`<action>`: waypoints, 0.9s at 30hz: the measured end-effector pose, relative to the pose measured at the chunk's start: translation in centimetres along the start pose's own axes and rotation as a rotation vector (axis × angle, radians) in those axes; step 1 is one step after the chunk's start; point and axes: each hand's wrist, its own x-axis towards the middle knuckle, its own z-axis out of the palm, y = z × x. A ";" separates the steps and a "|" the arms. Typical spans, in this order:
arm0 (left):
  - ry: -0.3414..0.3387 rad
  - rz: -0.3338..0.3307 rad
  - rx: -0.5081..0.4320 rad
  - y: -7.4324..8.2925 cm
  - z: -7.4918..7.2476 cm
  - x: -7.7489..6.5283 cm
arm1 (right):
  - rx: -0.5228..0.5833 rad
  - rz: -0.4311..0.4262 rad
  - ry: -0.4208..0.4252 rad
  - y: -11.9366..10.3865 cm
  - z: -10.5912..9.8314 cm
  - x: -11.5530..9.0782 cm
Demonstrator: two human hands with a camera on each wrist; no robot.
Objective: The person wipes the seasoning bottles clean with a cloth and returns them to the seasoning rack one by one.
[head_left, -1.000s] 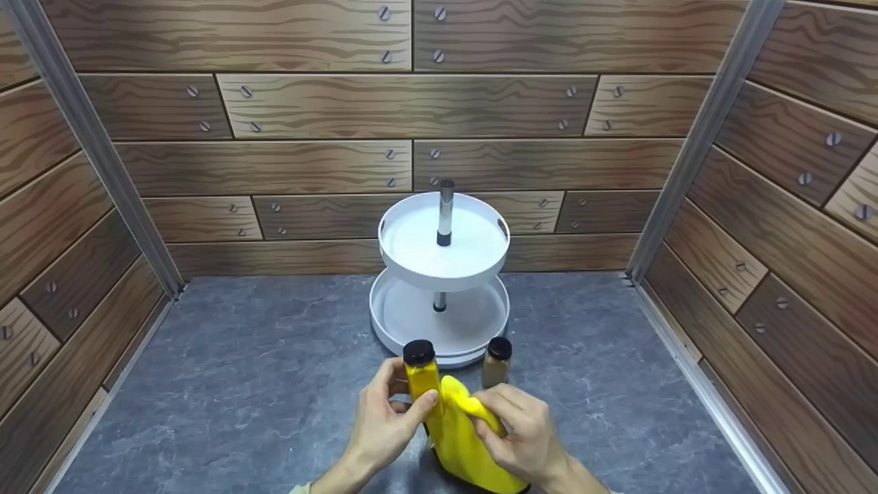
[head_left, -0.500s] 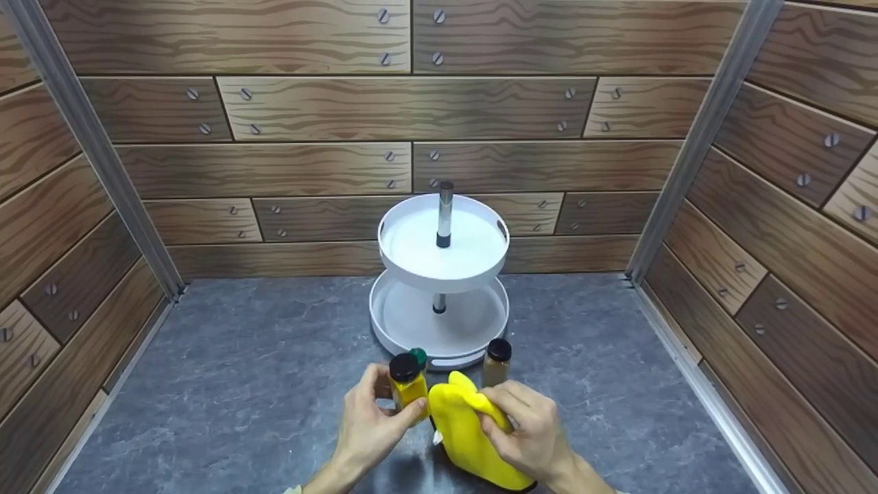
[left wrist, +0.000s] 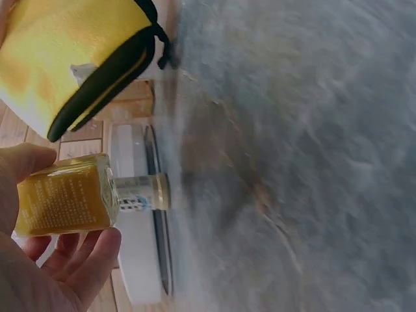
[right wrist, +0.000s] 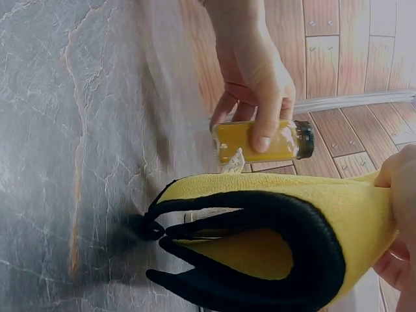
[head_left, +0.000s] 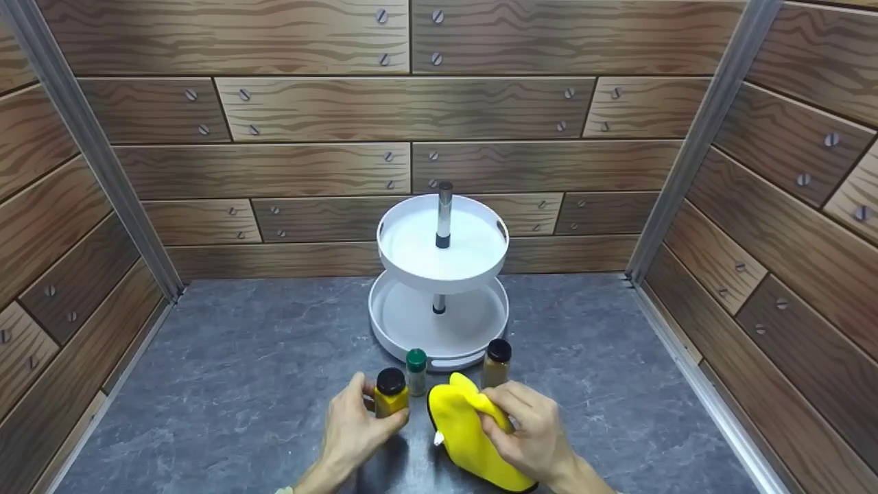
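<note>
My left hand (head_left: 357, 422) grips a square glass jar (head_left: 392, 394) of yellow spice with a black cap; the left wrist view shows printed text on the jar (left wrist: 65, 196), held above the tabletop. A yellow cloth (head_left: 466, 436) with black edging and a small white tag hangs folded from my right hand (head_left: 527, 425), which pinches its top. In the right wrist view the cloth (right wrist: 361, 201) bends into a loop, apart from the jar (right wrist: 279, 142). Behind them stand a green-capped jar (head_left: 416, 374) and a black-capped jar (head_left: 496, 365) of brownish contents, partly hidden by the cloth and hand.
A white two-tier round stand (head_left: 439, 336) with a central metal post (head_left: 444, 213) stands behind the jars. Grey marbled tabletop (head_left: 260, 357) spreads around it. Wood-patterned walls (head_left: 288, 165) with metal corner rails (head_left: 665, 199) enclose the back and sides.
My left hand has carried the yellow jar left and down, away from the cloth. The green-capped jar has come into view behind it. My right hand still holds the cloth in nearly the same place.
</note>
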 end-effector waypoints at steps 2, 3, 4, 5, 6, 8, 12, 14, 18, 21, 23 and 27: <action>-0.007 -0.009 0.025 -0.3 0.0 0.0 | -0.001 0.015 -0.010 -0.1 0.0 0.0; -0.012 -0.014 0.035 -0.5 0.0 0.0 | 0.000 0.022 -0.014 -0.1 0.0 0.0; -0.014 -0.016 0.045 -0.7 0.0 0.1 | -0.002 0.028 -0.018 -0.1 -0.1 0.0; -0.017 -0.021 0.050 -0.8 0.0 0.1 | -0.002 0.034 -0.021 -0.1 -0.1 0.0; -0.022 -0.028 0.057 -0.9 -0.1 0.1 | -0.003 0.039 -0.024 -0.2 -0.1 0.0; -0.032 -0.037 0.069 -1.2 -0.1 0.1 | -0.006 0.043 -0.027 -0.2 0.0 0.0; -0.048 -0.051 0.091 -1.9 0.0 0.2 | 0.002 0.035 -0.020 -0.1 0.1 0.1; -0.046 -0.040 0.105 -2.2 0.2 0.1 | 0.003 0.036 -0.017 -0.1 0.2 0.0; -0.033 -0.012 0.130 -2.5 0.3 0.0 | -0.004 0.047 -0.021 0.1 0.2 -0.1; -0.023 0.001 0.136 -2.6 0.4 0.0 | -0.008 0.057 -0.023 0.1 0.2 -0.1; -0.023 0.001 0.134 -2.6 0.3 0.0 | 0.000 0.074 -0.025 0.1 0.2 -0.1; -0.034 -0.018 0.142 -2.6 0.3 -0.1 | 0.013 0.107 -0.034 0.0 0.2 0.0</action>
